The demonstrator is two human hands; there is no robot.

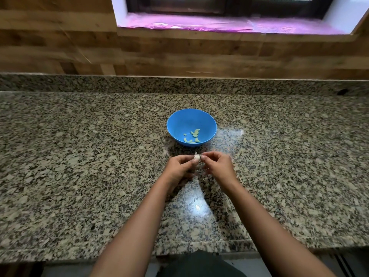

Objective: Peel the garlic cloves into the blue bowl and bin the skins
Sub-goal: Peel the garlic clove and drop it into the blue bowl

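Observation:
A blue bowl stands on the granite counter, with several peeled pale garlic cloves lying in its near side. Just in front of it, my left hand grips a whitish garlic piece by the fingertips. My right hand meets it from the right, thumb and forefinger pinched at the garlic's skin. Both hands hover a little above the counter. A small flake of skin lies on the counter between my forearms.
The speckled granite counter runs left to right, its front edge near my body. Behind it rises a wood-panelled wall with a window sill covered in pink sheet. No bin is in view.

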